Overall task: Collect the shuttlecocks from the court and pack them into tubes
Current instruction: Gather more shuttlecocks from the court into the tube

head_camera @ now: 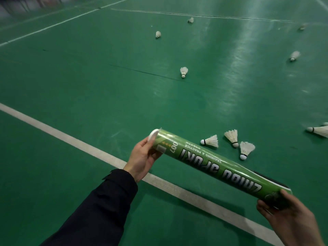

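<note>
A long green shuttlecock tube (218, 163) lies slanted across the lower middle of the head view, held above the court. My left hand (143, 157) grips its upper-left end, with the fingers around the white lid (153, 135). At the lower right, my right hand (291, 219) grips the tube's other end. Three white shuttlecocks lie on the floor just beyond the tube: one on its side (210, 141), one (232, 136) and one (245, 150) beside it. Another shuttlecock (184, 71) lies farther out, near the middle.
Several more shuttlecocks are scattered over the green court: two far off (158, 34) (191, 20), one at the right (294, 55), one at the right edge (318, 130). A white court line (85, 147) runs diagonally under the tube.
</note>
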A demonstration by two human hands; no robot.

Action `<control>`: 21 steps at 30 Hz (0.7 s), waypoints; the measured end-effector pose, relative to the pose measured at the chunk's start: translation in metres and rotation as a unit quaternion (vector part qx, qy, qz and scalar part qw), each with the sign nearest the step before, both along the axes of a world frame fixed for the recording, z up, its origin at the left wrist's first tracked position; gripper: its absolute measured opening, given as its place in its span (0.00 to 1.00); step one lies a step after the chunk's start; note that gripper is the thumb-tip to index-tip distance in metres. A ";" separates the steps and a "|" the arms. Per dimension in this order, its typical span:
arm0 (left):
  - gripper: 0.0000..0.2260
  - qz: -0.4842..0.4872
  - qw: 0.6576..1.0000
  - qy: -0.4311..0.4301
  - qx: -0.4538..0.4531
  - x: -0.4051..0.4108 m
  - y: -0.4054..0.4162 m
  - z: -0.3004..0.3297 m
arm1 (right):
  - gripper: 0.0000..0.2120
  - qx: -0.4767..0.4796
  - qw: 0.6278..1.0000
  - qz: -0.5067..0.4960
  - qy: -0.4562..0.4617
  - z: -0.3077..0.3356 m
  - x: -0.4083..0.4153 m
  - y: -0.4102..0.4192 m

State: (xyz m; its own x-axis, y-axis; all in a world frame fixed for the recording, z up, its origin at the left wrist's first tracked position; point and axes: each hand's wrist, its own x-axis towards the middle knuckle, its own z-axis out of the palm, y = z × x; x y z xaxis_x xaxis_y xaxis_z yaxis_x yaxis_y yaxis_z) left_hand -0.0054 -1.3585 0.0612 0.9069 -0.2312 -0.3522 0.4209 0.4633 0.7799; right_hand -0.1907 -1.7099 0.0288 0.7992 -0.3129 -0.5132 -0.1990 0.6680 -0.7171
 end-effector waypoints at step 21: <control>0.26 -0.026 0.926 -0.230 0.300 -0.019 0.016 0.019 | 0.24 0.042 0.999 -0.002 -0.026 -0.001 0.002 0.011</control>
State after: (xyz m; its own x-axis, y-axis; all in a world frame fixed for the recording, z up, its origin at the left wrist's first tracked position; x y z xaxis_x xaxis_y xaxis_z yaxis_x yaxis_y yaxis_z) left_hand -0.0244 -1.3423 0.0797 0.9858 -0.1676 -0.0111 -0.0097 -0.1225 0.9924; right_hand -0.1887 -1.6994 0.0278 0.8247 -0.2734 -0.4950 -0.1602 0.7265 -0.6682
